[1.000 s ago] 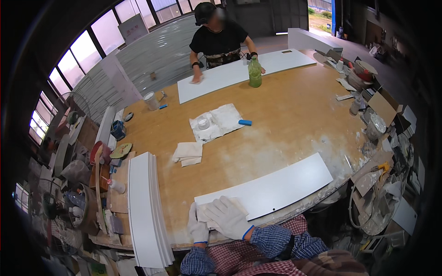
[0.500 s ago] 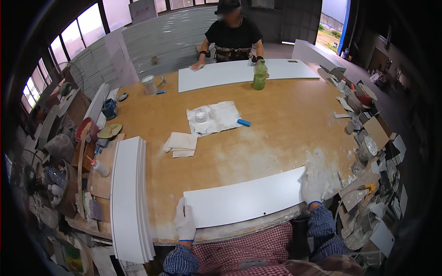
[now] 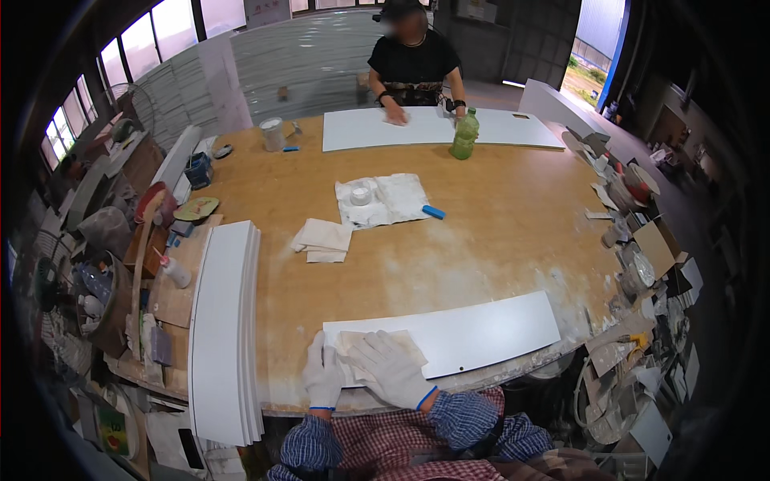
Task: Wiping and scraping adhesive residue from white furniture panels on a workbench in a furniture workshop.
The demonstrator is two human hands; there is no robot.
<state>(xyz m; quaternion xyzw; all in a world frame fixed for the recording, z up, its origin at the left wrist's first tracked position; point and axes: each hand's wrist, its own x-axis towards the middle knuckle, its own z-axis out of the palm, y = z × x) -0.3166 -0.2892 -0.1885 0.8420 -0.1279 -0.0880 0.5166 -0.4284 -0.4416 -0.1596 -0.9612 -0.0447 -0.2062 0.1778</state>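
Note:
A white panel (image 3: 481,337) with a small dark hole near its front edge lies on the near part of the wooden worktable (image 3: 513,204). My left hand (image 3: 322,377), in a white knit glove, grips the panel's left end, thumb toward its top face. Also gloved, my right hand (image 3: 387,367) lies flat with fingers stretched over a beige cloth (image 3: 415,346), pressing it onto the panel's left part. The palm hides much of the cloth.
White panels (image 3: 220,321) are stacked at my left. Mid-table are folded cloths (image 3: 325,239), a paper sheet (image 3: 397,200) with a small tub (image 3: 361,196), and a blue block (image 3: 433,212). Opposite, a co-worker (image 3: 413,60) wipes a long panel (image 3: 365,132) near a green bottle (image 3: 465,135).
My right hand has moved from the panel's right end to its left part, where a cloth now shows beneath it. My left hand stays at the left end. The co-worker's wiping hand has moved right.

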